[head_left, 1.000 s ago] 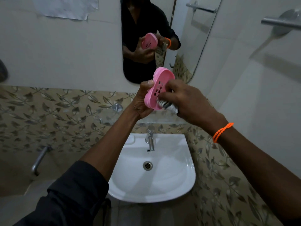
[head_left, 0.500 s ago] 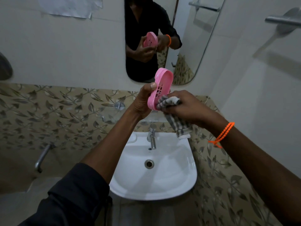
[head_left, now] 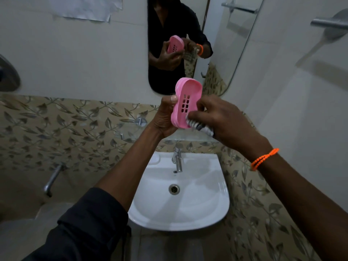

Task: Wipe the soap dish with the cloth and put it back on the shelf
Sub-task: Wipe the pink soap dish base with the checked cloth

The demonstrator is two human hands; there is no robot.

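Above the sink [head_left: 197,213], cloth [head_left: 199,128] meets soap dish [head_left: 185,104].

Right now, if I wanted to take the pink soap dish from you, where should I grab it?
Probably the top rounded end of the soap dish, coming from above. It stands nearly upright, and that end is bare. The left hand grips its left long edge, and the right hand presses the cloth against the bottom end. Pinch the rim there, front and back.
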